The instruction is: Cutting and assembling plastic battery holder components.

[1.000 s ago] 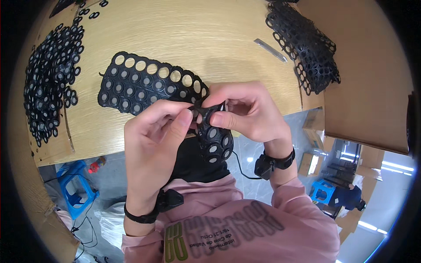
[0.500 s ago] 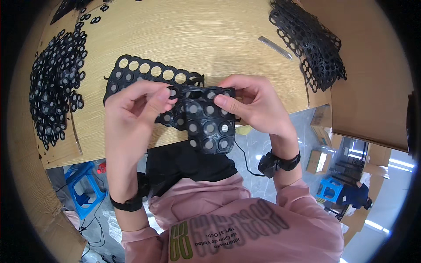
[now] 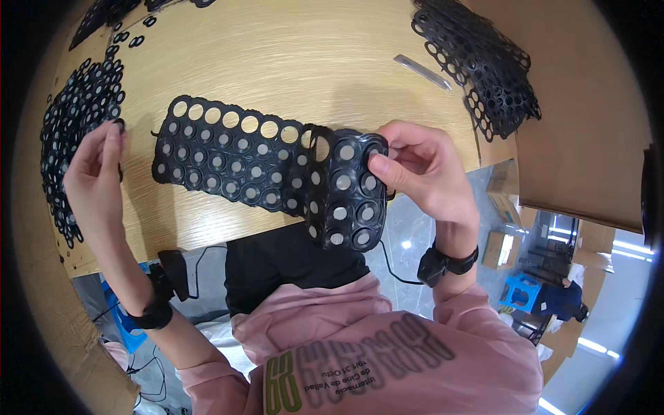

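Note:
A black rubber sheet (image 3: 228, 160) with rows of round grey-centred pieces lies across the table in front of me. Along its far edge runs a row of open holes. Its right part curls up, and my right hand (image 3: 434, 176) pinches that end between thumb and fingers. Off to the left, my left hand (image 3: 95, 169) is closed in a pinch at the edge of a heap of loose black rings (image 3: 83, 104) with grey centres. A small black ring (image 3: 120, 124) shows at its fingertips, partly hidden by the thumb.
A stack of black perforated sheets (image 3: 484, 76) sits at the far right beside a cardboard wall (image 3: 581, 104). Short of it lies a flat clear strip (image 3: 423, 72). A few loose rings (image 3: 136, 41) rest at the far left. Below right are a blue stool (image 3: 520, 293) and another person (image 3: 559, 301).
My left hand has moved from the sheet to the heap at the left, carrying a small ring. One more hole shows open near the fold. My right hand still grips the sheet, slightly farther right.

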Motion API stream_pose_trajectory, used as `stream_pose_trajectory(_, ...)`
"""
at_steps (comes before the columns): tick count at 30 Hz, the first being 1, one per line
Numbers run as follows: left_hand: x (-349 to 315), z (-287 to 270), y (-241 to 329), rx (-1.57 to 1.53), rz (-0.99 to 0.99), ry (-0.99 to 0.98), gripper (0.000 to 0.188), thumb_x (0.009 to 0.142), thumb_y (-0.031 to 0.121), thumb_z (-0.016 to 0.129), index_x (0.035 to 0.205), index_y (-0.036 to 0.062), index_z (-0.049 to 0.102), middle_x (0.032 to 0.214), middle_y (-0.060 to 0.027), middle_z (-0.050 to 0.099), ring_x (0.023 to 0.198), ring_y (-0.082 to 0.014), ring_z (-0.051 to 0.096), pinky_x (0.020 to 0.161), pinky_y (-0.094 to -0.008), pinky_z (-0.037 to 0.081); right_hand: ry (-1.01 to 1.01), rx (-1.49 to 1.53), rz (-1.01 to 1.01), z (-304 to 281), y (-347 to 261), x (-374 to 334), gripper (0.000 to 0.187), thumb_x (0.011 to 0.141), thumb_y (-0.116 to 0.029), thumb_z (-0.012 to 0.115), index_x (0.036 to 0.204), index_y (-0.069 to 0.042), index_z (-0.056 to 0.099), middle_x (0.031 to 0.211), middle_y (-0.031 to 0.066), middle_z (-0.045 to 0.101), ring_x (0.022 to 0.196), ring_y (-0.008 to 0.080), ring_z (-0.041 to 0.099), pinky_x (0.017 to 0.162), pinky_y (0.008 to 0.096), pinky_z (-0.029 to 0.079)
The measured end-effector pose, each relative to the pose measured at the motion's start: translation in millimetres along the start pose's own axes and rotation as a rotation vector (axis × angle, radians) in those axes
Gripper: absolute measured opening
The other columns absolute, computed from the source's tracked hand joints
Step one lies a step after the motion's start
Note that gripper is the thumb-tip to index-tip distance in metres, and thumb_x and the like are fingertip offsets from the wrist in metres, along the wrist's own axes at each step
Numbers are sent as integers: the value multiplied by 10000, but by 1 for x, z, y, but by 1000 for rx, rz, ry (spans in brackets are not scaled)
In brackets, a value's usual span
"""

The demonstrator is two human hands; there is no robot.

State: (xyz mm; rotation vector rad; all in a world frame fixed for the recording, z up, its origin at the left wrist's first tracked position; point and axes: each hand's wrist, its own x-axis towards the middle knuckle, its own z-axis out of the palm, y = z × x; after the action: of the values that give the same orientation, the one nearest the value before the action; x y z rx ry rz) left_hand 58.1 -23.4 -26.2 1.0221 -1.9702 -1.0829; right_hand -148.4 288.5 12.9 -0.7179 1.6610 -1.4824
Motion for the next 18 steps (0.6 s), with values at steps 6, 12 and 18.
stream_pose_trajectory(6,12,4,10,626,94,119,441,945,294,593,1270,-3,573,984,-150,698,885,-178,662,797,-279,494,-4,73,5,16,-7,-1,157,888,-32,660,1030,32,634,837,-12,626,759,16,553,639,172,444)
stream_pose_trajectory(12,-19,30,45,441,248,121,370,947,258,580,1218,9,611,981,-141,693,858,-179,658,776,-294,497,-38,119,-23,28,-9,1,194,877,-11,664,1059,41,626,895,20,657,815,40,591,694,180,482)
stream_pose_trajectory(18,-94,60,125,-171,-18,-459,233,910,33,605,1137,-11,632,994,-69,669,898,-95,619,795,-213,471,-2,92,-21,38,-15,-2,214,870,-3,668,1072,52,623,936,38,656,857,60,601,755,203,507)
